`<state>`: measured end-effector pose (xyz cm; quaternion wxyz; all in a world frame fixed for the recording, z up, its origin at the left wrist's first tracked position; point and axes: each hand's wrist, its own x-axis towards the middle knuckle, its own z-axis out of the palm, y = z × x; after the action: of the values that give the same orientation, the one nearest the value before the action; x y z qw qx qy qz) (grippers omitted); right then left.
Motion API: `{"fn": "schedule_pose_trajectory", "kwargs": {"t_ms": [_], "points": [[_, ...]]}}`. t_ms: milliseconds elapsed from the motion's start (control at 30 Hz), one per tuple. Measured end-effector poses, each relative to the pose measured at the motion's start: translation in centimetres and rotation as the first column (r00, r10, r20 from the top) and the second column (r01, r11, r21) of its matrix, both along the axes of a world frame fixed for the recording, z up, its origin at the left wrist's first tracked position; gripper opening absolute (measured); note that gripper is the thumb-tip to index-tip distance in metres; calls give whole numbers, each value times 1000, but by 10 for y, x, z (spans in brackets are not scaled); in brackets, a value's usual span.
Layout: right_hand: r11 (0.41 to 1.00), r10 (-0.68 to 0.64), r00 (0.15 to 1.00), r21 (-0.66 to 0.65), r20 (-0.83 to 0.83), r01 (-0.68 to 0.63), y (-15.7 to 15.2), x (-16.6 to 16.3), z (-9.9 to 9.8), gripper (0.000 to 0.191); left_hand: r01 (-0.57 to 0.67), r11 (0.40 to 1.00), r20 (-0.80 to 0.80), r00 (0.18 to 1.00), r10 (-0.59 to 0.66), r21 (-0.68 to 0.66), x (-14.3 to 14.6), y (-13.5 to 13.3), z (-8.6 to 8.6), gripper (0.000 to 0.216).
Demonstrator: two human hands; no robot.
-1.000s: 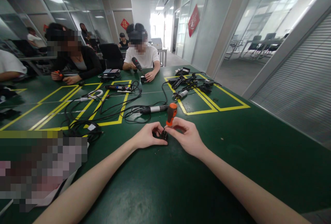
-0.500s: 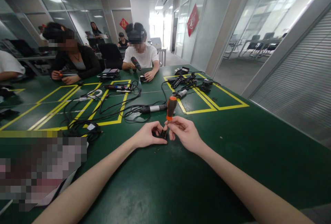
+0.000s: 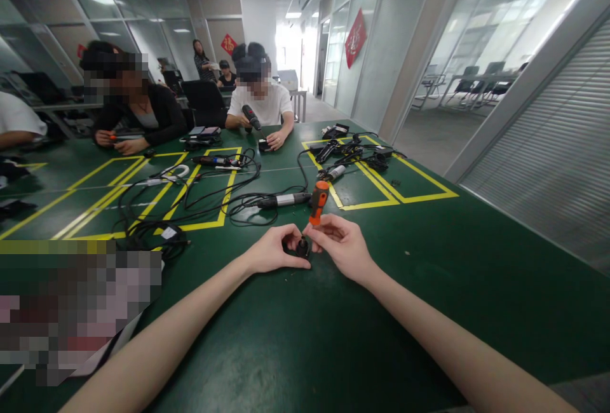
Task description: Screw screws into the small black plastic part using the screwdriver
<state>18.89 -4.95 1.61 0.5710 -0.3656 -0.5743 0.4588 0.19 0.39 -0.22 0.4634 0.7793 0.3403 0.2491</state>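
My left hand is curled around a small black part on the green table, with thumb and fingers on either side of it. Just to the right, my right hand pinches a screwdriver low down, below its orange and dark handle. The handle points up and leans slightly to the right. Fingers hide most of the shaft and its tip, so I cannot tell whether the tip touches the black part.
Beyond my hands lies a grey and black cylindrical tool with black cables. Yellow tape marks areas holding more tools and cords. Across the table, one person holds a drill; another sits at left. A blurred-out item lies at near left.
The screwdriver's handle has turned, showing more orange, and shifted slightly right and down. My hands have barely moved. A standing person in the background has moved right.
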Motion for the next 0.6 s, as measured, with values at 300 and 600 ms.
{"fn": "schedule_pose_trajectory", "kwargs": {"t_ms": [300, 600], "points": [[998, 66, 998, 18, -21, -66, -1, -5, -4, 41, 17, 1000, 4, 1000, -17, -12, 1, -1, 1, 46], [995, -62, 998, 86, 15, 60, -5, -5, 0, 32, 10, 1000, -4, 1000, -10, -13, 1, -1, 2, 42]]}}
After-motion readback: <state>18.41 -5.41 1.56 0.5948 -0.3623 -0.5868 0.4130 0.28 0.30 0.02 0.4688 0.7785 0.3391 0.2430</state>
